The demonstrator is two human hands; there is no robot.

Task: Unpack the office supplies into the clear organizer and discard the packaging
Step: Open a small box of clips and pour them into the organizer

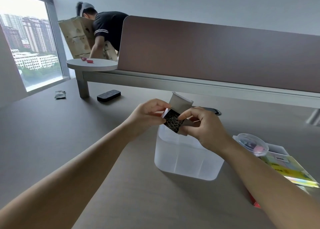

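Left hand: we see the left hand (147,113) curled round the left side of a small paper-clip box (173,121), fingers bent over its far edge and thumb on the near side.
Right hand: the right hand (206,130) pinches the right side of the same box, thumb and forefinger pressed on its open end, the other fingers curled beneath.
Box: it is held in the air between both hands, tilted, its flap (181,101) standing open toward the far side; inside we see a dark tangle of metal paper clips.
Organizer: the clear organizer (187,159) stands on the desk (86,142) right under the box, near and a little right of centre; its frosted walls show dividers, and we cannot tell what lies inside.
Right side: a round clear tub (252,144) with pink pieces in it sits on a stack of coloured sticky-note packs (284,168), just right of the right wrist.
Far left: a black eraser block (108,95) lies by the leg of a raised shelf, and a small dark wrapper (60,95) lies further left.
Behind: a brown divider panel (216,55) runs along the far edge of the desk; beyond it a person in a dark shirt (107,27) bends over cardboard boxes (78,36) near the window.
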